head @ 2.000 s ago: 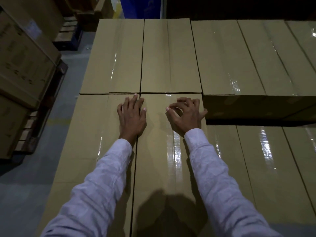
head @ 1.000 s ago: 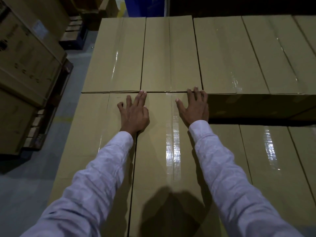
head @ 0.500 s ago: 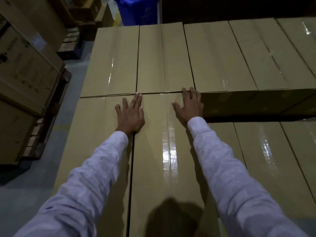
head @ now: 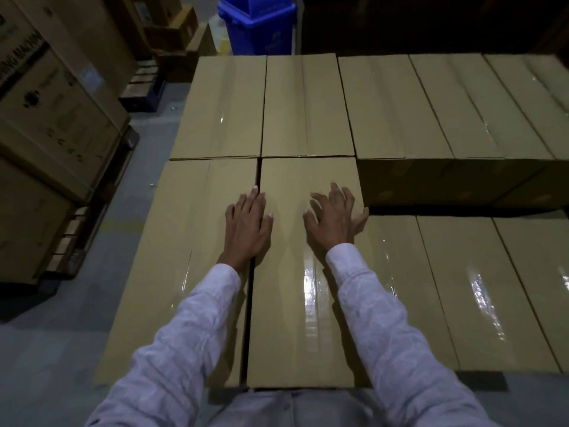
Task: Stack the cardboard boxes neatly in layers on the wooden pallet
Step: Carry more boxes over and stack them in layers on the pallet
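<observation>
centre box (head: 295, 318): near row of the top layer, its far end butted against the far box (head: 308, 109); a dark slit (head: 252, 303) parts it from the left box (head: 184, 257).
reason for placement: its long sides run parallel to its neighbours, so the layer tiles flat; the slit suggests a sideways nudge is wanted to close it.
left hand (head: 248, 223): palm down, fingers straight, laid across the slit and touching both tops; it grasps nothing.
right hand (head: 334, 220): fingers spread and slack above the centre box's right edge, thumb out past that edge; it grasps nothing, and contact with the cardboard cannot be told.
sleeves (head: 191, 328): both arms reach forward, roughly parallel.
lower boxes (head: 462, 288): bare, one step down on the right, so the layer looks unfinished there.
wooden pallet: hidden under the stack.
</observation>
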Action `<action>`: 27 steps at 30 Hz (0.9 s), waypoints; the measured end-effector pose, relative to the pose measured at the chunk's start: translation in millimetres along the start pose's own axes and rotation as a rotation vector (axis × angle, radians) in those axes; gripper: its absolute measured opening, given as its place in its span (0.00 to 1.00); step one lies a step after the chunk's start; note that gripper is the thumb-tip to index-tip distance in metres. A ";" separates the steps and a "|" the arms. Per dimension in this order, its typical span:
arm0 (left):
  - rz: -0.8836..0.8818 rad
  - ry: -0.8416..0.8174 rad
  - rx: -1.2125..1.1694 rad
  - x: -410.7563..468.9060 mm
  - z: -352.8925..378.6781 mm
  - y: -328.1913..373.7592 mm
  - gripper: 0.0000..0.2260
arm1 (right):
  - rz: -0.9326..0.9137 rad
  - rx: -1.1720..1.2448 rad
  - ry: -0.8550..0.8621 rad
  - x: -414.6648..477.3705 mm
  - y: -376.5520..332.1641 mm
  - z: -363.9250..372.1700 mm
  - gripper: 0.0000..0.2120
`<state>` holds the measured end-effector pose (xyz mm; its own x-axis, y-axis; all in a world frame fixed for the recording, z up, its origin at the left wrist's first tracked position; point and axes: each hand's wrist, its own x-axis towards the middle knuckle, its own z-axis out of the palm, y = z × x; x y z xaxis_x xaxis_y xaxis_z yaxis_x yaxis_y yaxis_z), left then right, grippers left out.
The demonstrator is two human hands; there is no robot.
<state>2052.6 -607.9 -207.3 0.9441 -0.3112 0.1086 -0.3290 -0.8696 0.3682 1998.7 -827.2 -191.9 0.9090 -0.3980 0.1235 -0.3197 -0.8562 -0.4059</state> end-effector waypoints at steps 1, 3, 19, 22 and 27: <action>-0.012 0.009 -0.011 -10.4 -1.5 0.7 0.26 | -0.003 0.006 -0.002 -8.3 -2.5 -2.0 0.19; -0.030 0.025 -0.024 -30.8 -5.7 -1.5 0.26 | -0.015 0.032 -0.006 -25.8 -8.3 -7.5 0.19; 0.040 -0.126 0.190 -92.3 0.5 -13.3 0.33 | -0.102 -0.033 -0.236 -149.9 -59.7 8.2 0.23; 0.050 -0.111 0.206 -93.4 1.9 -13.5 0.33 | -0.127 -0.032 -0.186 -152.8 -53.7 13.8 0.23; 0.044 -0.098 0.177 -94.3 2.0 -15.1 0.32 | -0.171 -0.025 -0.133 -152.0 -45.2 20.2 0.24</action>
<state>1968.5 -566.2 -225.0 0.9252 -0.3784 0.0269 -0.3760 -0.9055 0.1967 1880.4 -721.3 -210.6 0.9775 -0.2002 0.0672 -0.1624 -0.9160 -0.3668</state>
